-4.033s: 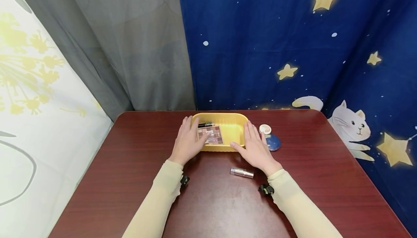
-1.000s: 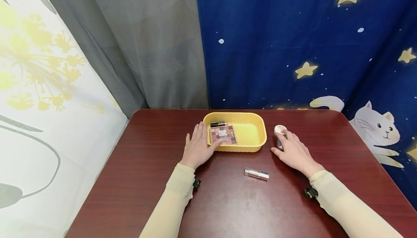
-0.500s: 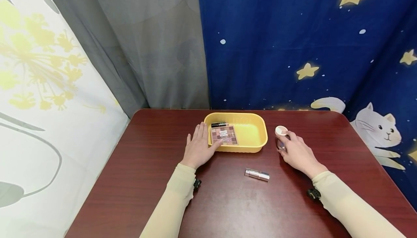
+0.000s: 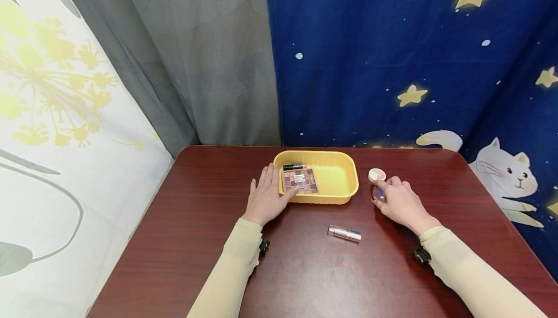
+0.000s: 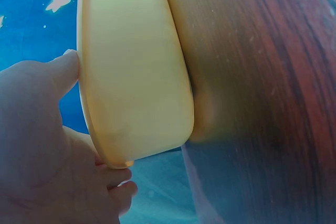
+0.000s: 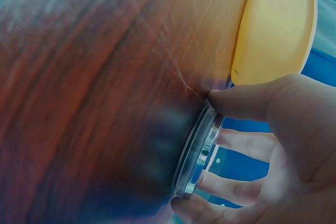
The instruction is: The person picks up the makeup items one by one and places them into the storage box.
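Note:
A yellow plastic basket [image 4: 331, 199] stands near the table's far edge, holding an eyeshadow palette [image 4: 301, 181] and a small black tube [image 4: 293, 167]. My left hand [image 4: 266, 202] rests against the basket's left end, fingers straight along the outside and thumb at the front rim. To the right of the basket, my right hand [image 4: 403, 204] grips a round compact [image 4: 377, 193] by its edge, thumb on one side and fingertips on the other. The right wrist view shows the compact [image 6: 198, 150] low at the tabletop; whether it touches the wood is hard to tell.
A small round white pot [image 4: 377, 174] with sections inside lies just behind the compact. In front of the basket lies a silvery lipstick-like tube [image 4: 344, 233]. Curtains hang behind the dark red wooden table [image 4: 209, 187].
My right hand has left the basket's right end and moved right to the compact, its fingers now around the edge. My left hand stays at the basket. The head view has shifted slightly.

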The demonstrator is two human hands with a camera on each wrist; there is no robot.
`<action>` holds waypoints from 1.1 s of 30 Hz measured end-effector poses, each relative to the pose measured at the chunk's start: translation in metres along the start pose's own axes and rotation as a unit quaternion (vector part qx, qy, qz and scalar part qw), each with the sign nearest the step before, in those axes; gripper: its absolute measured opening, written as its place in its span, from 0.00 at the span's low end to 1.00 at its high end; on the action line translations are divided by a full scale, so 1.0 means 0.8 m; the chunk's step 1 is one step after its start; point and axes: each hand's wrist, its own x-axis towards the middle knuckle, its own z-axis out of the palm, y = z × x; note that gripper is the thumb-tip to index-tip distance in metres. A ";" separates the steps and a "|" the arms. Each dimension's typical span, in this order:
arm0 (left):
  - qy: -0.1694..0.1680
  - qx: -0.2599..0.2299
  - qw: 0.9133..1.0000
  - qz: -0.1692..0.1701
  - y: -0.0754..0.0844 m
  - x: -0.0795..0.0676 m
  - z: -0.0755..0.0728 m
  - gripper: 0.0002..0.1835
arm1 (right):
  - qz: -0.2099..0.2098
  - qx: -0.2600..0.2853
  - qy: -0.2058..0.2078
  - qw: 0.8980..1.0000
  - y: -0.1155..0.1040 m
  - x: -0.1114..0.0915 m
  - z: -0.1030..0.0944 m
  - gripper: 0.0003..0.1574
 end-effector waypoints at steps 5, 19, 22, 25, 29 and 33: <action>0.000 0.000 1.000 0.000 -0.001 0.000 0.000 0.54 | 0.000 -0.001 0.006 1.000 -0.002 0.001 -0.004 0.30; -0.006 -0.008 1.000 -0.008 0.000 0.000 -0.002 0.54 | 0.004 0.009 0.032 0.999 -0.007 0.012 -0.031 0.36; -0.008 -0.007 1.000 -0.007 0.001 0.000 -0.003 0.54 | 0.003 0.018 0.042 0.999 -0.011 0.017 -0.039 0.35; -0.008 -0.006 1.000 -0.006 0.000 0.000 -0.003 0.54 | -0.003 0.024 0.052 0.998 -0.017 0.023 -0.044 0.35; -0.008 -0.012 1.000 -0.007 0.000 0.000 -0.002 0.54 | -0.012 0.032 0.072 0.997 -0.024 0.030 -0.048 0.34; -0.007 -0.017 1.000 -0.008 0.001 0.000 -0.002 0.53 | -0.016 0.044 0.085 0.995 -0.033 0.037 -0.051 0.33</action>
